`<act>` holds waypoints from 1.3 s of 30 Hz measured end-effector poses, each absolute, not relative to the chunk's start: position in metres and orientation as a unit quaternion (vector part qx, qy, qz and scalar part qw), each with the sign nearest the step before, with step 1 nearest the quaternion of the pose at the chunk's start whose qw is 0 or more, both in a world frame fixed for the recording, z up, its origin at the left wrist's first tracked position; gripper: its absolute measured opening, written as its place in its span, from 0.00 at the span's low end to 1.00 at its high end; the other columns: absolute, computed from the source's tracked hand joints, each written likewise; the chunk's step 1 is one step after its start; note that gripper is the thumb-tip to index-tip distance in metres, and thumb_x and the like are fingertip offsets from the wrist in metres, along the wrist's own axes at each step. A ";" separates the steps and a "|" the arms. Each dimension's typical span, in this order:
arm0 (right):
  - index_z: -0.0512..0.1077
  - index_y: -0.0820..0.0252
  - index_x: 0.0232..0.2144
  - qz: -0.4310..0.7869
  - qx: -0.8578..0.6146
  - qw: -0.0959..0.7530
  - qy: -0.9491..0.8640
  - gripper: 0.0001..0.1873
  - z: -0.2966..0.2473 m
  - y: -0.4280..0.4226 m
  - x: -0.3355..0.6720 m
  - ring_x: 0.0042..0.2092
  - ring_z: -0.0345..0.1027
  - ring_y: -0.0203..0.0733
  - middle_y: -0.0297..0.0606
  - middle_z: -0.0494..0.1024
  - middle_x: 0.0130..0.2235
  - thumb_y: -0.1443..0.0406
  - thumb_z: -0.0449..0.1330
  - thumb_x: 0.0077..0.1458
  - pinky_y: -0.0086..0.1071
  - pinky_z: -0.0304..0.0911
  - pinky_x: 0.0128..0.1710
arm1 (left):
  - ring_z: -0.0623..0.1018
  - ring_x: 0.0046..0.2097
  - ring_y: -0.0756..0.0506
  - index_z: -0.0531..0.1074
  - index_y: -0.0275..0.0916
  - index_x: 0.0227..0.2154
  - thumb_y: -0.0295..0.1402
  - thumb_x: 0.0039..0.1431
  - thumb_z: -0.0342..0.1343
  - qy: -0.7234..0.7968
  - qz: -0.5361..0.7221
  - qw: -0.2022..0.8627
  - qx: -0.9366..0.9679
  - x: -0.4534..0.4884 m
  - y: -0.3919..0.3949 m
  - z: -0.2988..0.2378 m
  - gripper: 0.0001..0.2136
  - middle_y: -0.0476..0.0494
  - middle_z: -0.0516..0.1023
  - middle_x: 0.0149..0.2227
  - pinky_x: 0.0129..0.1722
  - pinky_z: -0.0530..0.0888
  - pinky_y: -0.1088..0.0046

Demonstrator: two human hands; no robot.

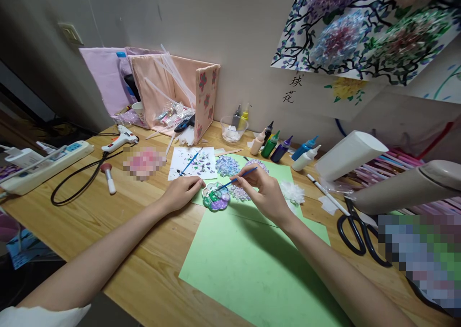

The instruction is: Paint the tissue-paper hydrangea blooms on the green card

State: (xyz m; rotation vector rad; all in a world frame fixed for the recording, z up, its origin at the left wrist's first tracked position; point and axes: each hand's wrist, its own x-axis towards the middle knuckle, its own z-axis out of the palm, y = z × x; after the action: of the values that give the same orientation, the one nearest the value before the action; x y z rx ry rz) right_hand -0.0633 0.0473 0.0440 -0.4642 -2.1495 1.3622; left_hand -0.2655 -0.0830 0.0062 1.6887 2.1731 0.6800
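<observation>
Watching remotely, I see the right hand (265, 192) pinching the brush (227, 184) pen-style, probably for fine control, its tip over the palette (219, 204) on the green paper (252, 274). The left hand (183, 192) rests beside the palette, perhaps steadying it; I can't tell whether it grips.

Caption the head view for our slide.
Right hand holding a slim blue paintbrush at a flower-shaped palette of green and purple paint, left hand close beside it.

One camera, on the wearer's head over there | tipped forward and down — worktop (144, 255) close below, wall (248, 39) beyond
</observation>
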 end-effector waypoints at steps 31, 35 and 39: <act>0.64 0.57 0.34 0.602 -0.321 0.388 -0.620 0.15 0.031 0.064 0.061 0.37 0.76 0.44 0.41 0.80 0.35 0.55 0.62 0.50 0.39 0.75 0.38 | 0.69 0.34 0.46 0.62 0.49 0.57 0.36 0.67 0.36 0.670 0.072 0.077 0.735 -0.266 -0.083 0.016 0.19 0.44 0.68 0.34 0.32 0.65 0.73; 0.64 0.56 0.35 0.615 -0.316 0.388 -0.609 0.14 0.028 0.068 0.052 0.38 0.76 0.43 0.40 0.80 0.36 0.56 0.61 0.52 0.39 0.74 0.40 | 0.69 0.35 0.45 0.63 0.45 0.57 0.32 0.67 0.37 0.668 0.092 0.035 0.738 -0.271 -0.086 0.009 0.19 0.43 0.68 0.35 0.33 0.66 0.72; 0.64 0.55 0.35 0.625 -0.305 0.383 -0.608 0.13 0.030 0.070 0.044 0.38 0.76 0.43 0.39 0.79 0.37 0.56 0.61 0.52 0.39 0.74 0.40 | 0.69 0.35 0.45 0.68 0.41 0.53 0.33 0.66 0.39 0.673 0.117 -0.007 0.730 -0.281 -0.093 0.009 0.18 0.40 0.68 0.34 0.35 0.67 0.69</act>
State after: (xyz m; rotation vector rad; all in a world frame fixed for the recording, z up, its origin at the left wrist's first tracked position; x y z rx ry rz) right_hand 0.0440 0.0697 0.0305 -0.7776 -1.5501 1.5942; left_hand -0.2809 -0.0931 0.0092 2.3031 2.1246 0.3696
